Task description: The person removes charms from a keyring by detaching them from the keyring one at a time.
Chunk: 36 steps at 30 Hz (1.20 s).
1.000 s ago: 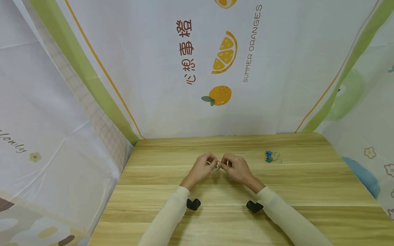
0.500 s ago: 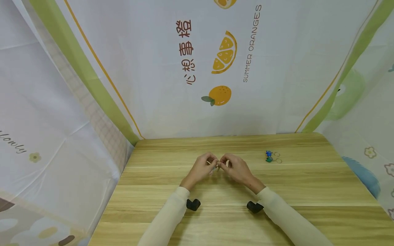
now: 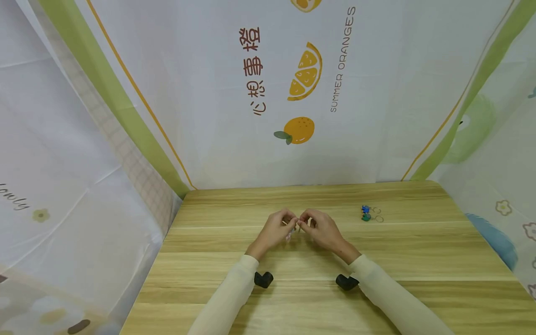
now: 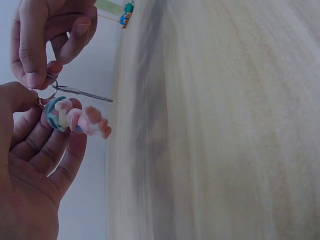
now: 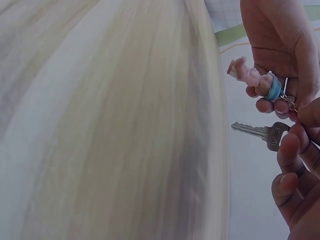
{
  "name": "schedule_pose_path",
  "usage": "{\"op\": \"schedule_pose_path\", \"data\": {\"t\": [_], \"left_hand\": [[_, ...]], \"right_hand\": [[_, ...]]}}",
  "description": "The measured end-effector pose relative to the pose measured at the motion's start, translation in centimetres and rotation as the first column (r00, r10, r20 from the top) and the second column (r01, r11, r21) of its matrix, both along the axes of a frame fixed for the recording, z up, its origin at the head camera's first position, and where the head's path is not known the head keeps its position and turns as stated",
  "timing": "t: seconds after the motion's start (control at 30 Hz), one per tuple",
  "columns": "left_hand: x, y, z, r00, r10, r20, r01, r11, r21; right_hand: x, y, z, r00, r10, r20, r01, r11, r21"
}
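Observation:
Over the middle of the table both hands meet, fingertips close together. My left hand pinches a keychain with a small pink-and-teal figurine charm, near the gold chain that joins it to a split ring. From its fingers the figurine hangs in front of the palm. My right hand pinches the same ring between thumb and finger. A silver key hangs at the ring, its blade pointing away from the fingers. The fingertips partly cover the ring, so how far the key is threaded on it cannot be seen.
To the right on the wooden table lie two more keychains, one with a blue figurine and one with a green figurine, each with a metal ring. A printed cloth stands behind the table's far edge.
Both hands stay almost in place, with slight finger movements at the ring. The pink figurine shows a little lower beneath the left fingers. The other keychains have not moved.

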<state>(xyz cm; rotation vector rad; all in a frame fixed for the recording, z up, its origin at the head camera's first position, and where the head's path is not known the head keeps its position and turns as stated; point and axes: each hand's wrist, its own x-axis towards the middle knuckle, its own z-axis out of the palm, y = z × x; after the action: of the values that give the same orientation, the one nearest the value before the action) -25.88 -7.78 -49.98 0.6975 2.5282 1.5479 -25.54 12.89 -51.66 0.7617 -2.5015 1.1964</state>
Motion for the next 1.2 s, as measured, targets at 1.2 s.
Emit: {"op": "schedule_pose_path", "data": {"t": [1.2], "left_hand": [[-0.4,-0.8,0.0,0.999,0.03,-0.039,-0.03,1.0,0.002]], "right_hand": [[-0.2,-0.1,0.4,0.995,-0.036,0.089,0.041,0.998,-0.05]]}}
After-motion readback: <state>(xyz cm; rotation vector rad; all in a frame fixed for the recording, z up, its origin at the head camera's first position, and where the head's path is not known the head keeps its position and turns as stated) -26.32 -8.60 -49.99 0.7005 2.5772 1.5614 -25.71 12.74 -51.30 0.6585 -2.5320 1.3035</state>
